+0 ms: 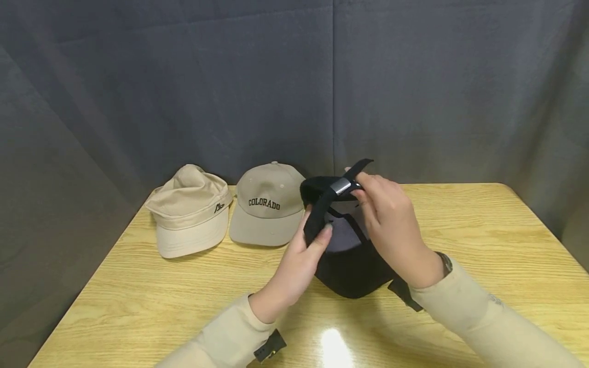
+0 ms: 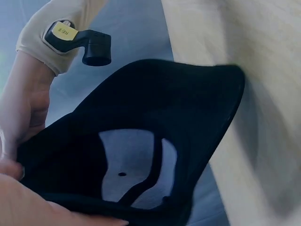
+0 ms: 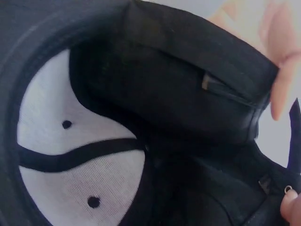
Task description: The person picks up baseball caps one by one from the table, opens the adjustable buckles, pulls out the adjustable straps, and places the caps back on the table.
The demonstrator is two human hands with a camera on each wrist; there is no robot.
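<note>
A black cap [image 1: 354, 276] is held up above the table, its inside turned toward me. The left hand [image 1: 294, 263] grips the cap's back edge and black strap [image 1: 317, 217], thumb on the near side. With thumb and fingers the right hand [image 1: 391, 220] pinches the strap beside a silver buckle [image 1: 341, 186]. The strap's loose end [image 1: 361, 166] sticks out past the buckle. In the right wrist view the cap's pale lining [image 3: 89, 179] shows black seam tape and eyelets. The left wrist view shows the brim [image 2: 188, 94] pointing away from the hands.
A beige flat-topped cap [image 1: 188, 214] lies at the table's back left. Beside it sits a khaki cap [image 1: 269, 204] lettered COLORADO, close to the left hand. The wooden table [image 1: 483, 245] ends at a dark grey curtain [image 1: 437, 92]. Black camera mounts [image 1: 270, 347] hang from the sleeves.
</note>
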